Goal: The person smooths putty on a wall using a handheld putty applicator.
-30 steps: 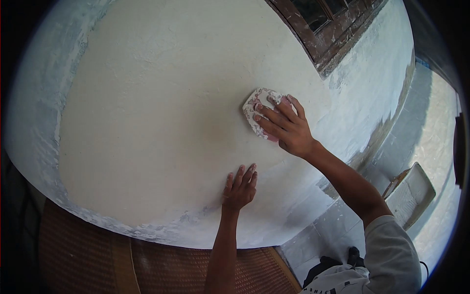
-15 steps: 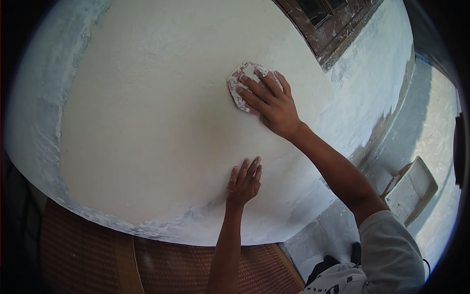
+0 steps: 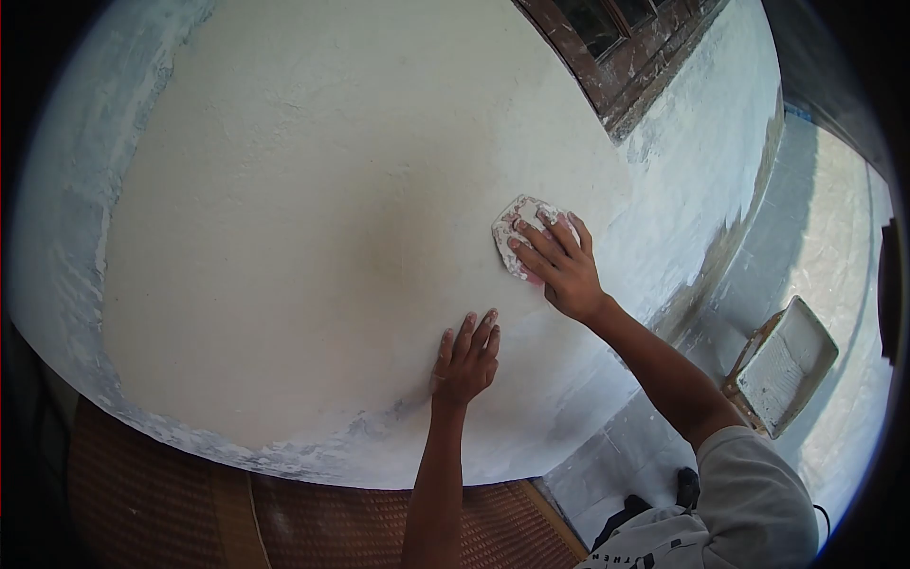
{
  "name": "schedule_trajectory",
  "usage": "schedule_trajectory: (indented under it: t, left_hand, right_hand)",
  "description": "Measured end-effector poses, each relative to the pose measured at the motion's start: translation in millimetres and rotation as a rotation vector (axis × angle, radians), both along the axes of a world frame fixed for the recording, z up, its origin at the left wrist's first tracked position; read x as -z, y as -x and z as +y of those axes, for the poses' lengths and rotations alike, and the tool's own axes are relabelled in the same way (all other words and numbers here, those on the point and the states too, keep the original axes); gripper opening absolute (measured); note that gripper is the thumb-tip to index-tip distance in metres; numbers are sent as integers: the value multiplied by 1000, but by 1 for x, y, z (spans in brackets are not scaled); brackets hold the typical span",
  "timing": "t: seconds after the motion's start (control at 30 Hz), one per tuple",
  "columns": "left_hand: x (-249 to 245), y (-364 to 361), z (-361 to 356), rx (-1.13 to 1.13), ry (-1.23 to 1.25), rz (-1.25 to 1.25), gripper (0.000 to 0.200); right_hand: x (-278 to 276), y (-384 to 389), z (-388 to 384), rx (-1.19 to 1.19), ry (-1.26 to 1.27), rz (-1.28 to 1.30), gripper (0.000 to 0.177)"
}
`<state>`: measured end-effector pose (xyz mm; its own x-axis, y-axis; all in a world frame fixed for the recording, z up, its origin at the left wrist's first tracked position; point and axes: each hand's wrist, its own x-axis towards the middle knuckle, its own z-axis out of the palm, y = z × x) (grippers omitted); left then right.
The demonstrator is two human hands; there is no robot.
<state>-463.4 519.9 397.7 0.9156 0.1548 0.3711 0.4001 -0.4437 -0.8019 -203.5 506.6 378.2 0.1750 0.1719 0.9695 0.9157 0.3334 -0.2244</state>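
My right hand (image 3: 569, 270) presses a flat pinkish pad (image 3: 512, 220), caked with white plaster, against the cream-white wall (image 3: 284, 237). Its fingers lie spread across the pad's back, gripping it; whether the pad is sponge or something stiffer cannot be made out. Lower down and to the left, my left hand (image 3: 464, 360) rests with fingers stretched out on the same wall. White smears mark its fingertips, and it holds nothing. The smooth coat on the wall gives way to rough bluish-white patches along the left and bottom edges.
A brown wooden window frame (image 3: 607, 57) is set into the wall at upper right. On the grey tiled floor at right stands a paint tray (image 3: 787, 365) with whitish residue. A brown woven panel (image 3: 341, 522) runs below the wall's lower edge.
My right hand has slid the pad down and to the right along the wall. My left hand stays in nearly the same place, and the view has shifted slightly.
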Motion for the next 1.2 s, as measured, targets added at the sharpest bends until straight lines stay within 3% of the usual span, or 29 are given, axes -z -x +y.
schedule_trajectory:
  t: [0.03, 0.2, 0.37, 0.4, 0.5, 0.53, 0.6, 0.7, 0.8, 0.87, 0.97, 1.1, 1.2]
  left_hand:
    - [-1, -4, 2, 2, -2, -10, 37]
    - [0, 1, -1, -49, -26, 2, 35]
    - [-2, -1, -2, -48, -23, -6, 33]
    - [0, -1, -2, -52, -12, -8, 32]
    - [-1, 0, -1, -21, -22, -17, 31]
    - [-1, 0, 0, -26, -25, -17, 31]
    - [1, 0, 1, 23, -15, -23, 36]
    - [1, 0, 0, 3, -3, -17, 36]
    - [0, 0, -3, -64, -15, -2, 33]
    - [0, 3, -4, -62, -20, 9, 33]
    - [2, -1, -4, -48, -18, -14, 34]
    - [1, 0, 0, -7, 14, -7, 36]
    - [-1, 0, -1, 14, 15, -17, 36]
  right_hand:
    - [9, 0, -5, -27, 15, 27, 57]
    - [-94, -14, 8, 13, -88, 69, 53]
    - [-11, 9, -7, -77, 23, 59, 45]
    - [-13, 5, -3, -49, -15, 81, 46]
    - [-89, -4, 2, -6, -178, 148, 50]
    - [-100, -9, 12, 37, -117, 132, 52]
    - [-78, -1, 17, 22, -71, 109, 52]
    - [-1, 18, 1, -61, 29, 30, 51]
    - [-34, 15, -8, -7, -59, 109, 50]
    - [-94, 13, 2, 4, -210, 153, 53]
    - [-83, 22, 22, 7, -58, 13, 54]
    - [12, 35, -10, -8, 23, -12, 50]
    - [-44, 29, -13, 25, -134, 97, 48]
